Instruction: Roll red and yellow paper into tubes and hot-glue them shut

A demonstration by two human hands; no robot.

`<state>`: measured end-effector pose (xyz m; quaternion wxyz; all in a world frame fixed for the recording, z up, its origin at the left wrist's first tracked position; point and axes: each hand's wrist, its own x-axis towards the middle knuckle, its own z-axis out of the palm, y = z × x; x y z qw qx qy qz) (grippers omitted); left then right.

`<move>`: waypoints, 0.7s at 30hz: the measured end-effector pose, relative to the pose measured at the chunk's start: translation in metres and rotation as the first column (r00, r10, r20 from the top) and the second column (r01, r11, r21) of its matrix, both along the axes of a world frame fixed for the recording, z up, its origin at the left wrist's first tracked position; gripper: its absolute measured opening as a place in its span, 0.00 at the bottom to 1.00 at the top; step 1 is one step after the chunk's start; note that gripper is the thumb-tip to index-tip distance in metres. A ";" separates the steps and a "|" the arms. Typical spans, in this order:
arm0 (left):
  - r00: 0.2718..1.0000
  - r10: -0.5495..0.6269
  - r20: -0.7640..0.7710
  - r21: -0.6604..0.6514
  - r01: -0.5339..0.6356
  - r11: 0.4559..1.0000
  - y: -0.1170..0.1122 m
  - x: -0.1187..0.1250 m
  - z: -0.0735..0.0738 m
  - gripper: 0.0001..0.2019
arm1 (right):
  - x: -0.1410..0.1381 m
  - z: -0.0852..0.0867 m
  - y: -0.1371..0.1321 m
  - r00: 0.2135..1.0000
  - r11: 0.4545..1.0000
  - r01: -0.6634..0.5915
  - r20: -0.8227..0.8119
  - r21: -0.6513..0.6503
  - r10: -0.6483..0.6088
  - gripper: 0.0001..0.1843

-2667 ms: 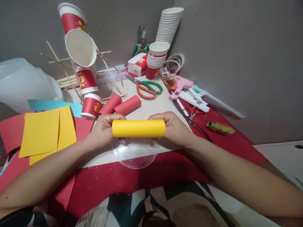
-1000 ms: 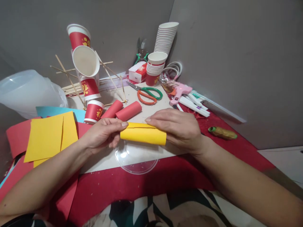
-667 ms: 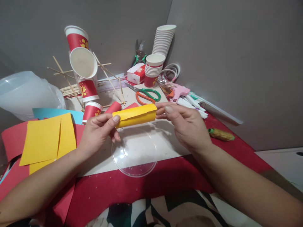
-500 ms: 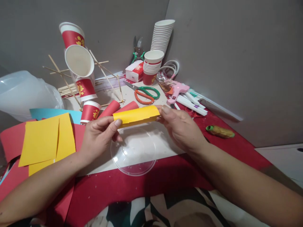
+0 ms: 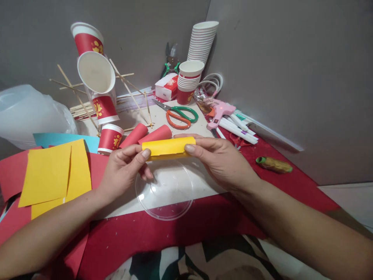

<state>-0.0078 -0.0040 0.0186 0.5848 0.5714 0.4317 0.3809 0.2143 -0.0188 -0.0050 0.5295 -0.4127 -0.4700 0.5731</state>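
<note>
A yellow paper roll [image 5: 166, 147] is held level between both hands, just above a clear plastic lid [image 5: 164, 190] that lies on the white board [image 5: 201, 128]. My left hand [image 5: 124, 169] pinches the roll's left end with thumb and fingers. My right hand [image 5: 221, 161] grips its right end, thumb pressed on the front. Two red paper rolls [image 5: 147, 135] lie right behind it.
Flat yellow sheets [image 5: 52, 171] lie on red paper at the left. Red paper cups [image 5: 110, 136] and skewers stand behind them. Scissors [image 5: 180, 114], a pink glue gun [image 5: 220, 112], glue sticks [image 5: 239, 124] and cup stacks [image 5: 189, 79] fill the back corner by the grey walls.
The roll was lifted off the lid and turned so its paper seam showed. My right hand shifted to its right end and now closes on it, and the roll has sunk slightly.
</note>
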 end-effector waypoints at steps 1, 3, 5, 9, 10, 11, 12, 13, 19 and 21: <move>1.000 -0.006 0.022 -0.027 0.006 1.000 0.001 0.000 0.000 0.10 | -0.001 0.000 0.000 1.000 1.000 -0.003 -0.012 -0.002 0.003 0.11; 0.998 -0.026 0.055 -0.083 0.031 0.996 0.002 -0.001 0.000 0.09 | -0.001 -0.002 0.001 0.999 1.000 -0.009 -0.034 0.004 0.010 0.12; 0.996 -0.060 0.066 -0.132 0.068 0.989 0.004 -0.002 0.000 0.10 | -0.001 -0.003 0.002 0.999 1.000 -0.017 -0.041 0.018 0.017 0.12; 0.990 -0.117 0.084 -0.195 0.131 0.972 0.006 -0.002 0.001 0.13 | -0.001 -0.006 0.003 0.998 0.998 -0.046 -0.029 0.045 0.047 0.11; 0.987 -0.129 0.096 -0.204 0.146 0.968 0.007 -0.002 0.001 0.14 | -0.001 -0.006 0.003 0.998 0.998 -0.050 -0.023 0.050 0.051 0.11; 0.984 -0.139 0.112 -0.208 0.160 0.965 0.007 -0.001 0.000 0.14 | -0.001 -0.006 0.003 0.999 0.997 -0.051 -0.016 0.055 0.052 0.12; 0.981 -0.146 0.131 -0.206 0.171 0.964 0.007 -0.001 0.000 0.15 | -0.001 -0.005 0.003 0.999 0.997 -0.049 -0.011 0.059 0.049 0.12; 0.977 -0.150 0.151 -0.200 0.179 0.963 0.007 0.000 0.000 0.16 | -0.001 -0.005 0.003 0.999 0.997 -0.044 -0.006 0.059 0.044 0.12; 0.984 -0.131 0.122 -0.219 0.155 0.963 0.005 0.001 -0.003 0.16 | -0.004 -0.003 0.000 1.000 1.000 -0.027 -0.011 0.008 0.027 0.12; 0.986 -0.130 0.103 -0.219 0.150 0.964 0.004 0.001 -0.004 0.15 | -0.004 -0.003 -0.001 0.999 0.999 -0.032 -0.001 0.005 0.032 0.12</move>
